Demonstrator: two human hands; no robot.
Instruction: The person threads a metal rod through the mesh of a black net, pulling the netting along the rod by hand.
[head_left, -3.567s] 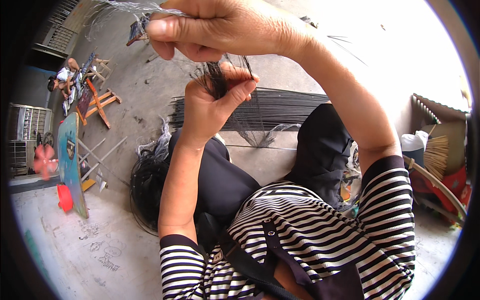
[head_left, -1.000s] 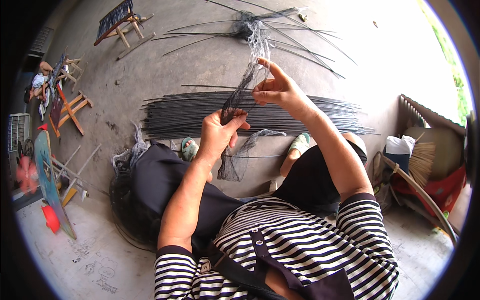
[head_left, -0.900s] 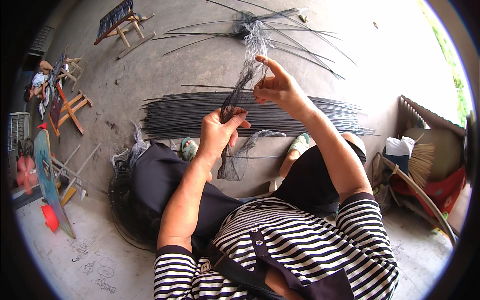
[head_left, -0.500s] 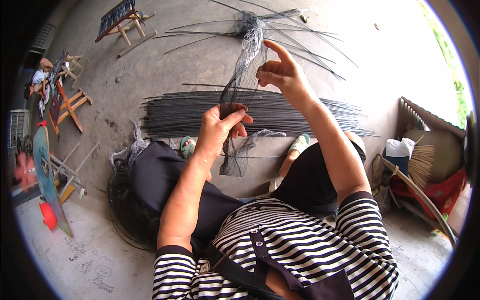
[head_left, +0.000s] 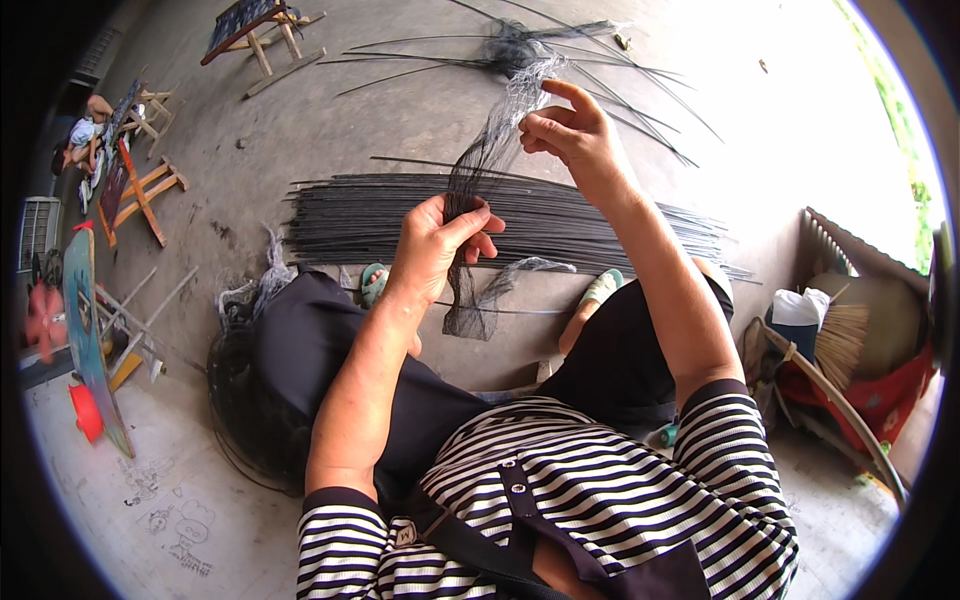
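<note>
A strip of fine black netting (head_left: pixel 480 165) stretches in front of me, its far end bunched and whitish. My left hand (head_left: pixel 440 240) pinches it between thumb and fingers, and the loose tail hangs below that hand. Higher up and to the right is my right hand (head_left: pixel 580 140). Its thumb and curled fingers meet at the netting's edge, while the index finger points out along the pale part. Beyond, the strip runs toward a dark bundle of netting (head_left: pixel 512 48) on the floor among scattered thin black rods (head_left: pixel 640 115).
A wide pile of thin black rods (head_left: pixel 360 220) lies across the floor before my feet. Wooden folding stools (head_left: pixel 270 60) and a seated person (head_left: pixel 85 135) are at the left. On the right stand a straw broom (head_left: pixel 843 335) and a red bag (head_left: pixel 895 400).
The netting's far part has shifted right and slackened into a narrower band. My left hand has risen slightly, and my right index finger is more bent.
</note>
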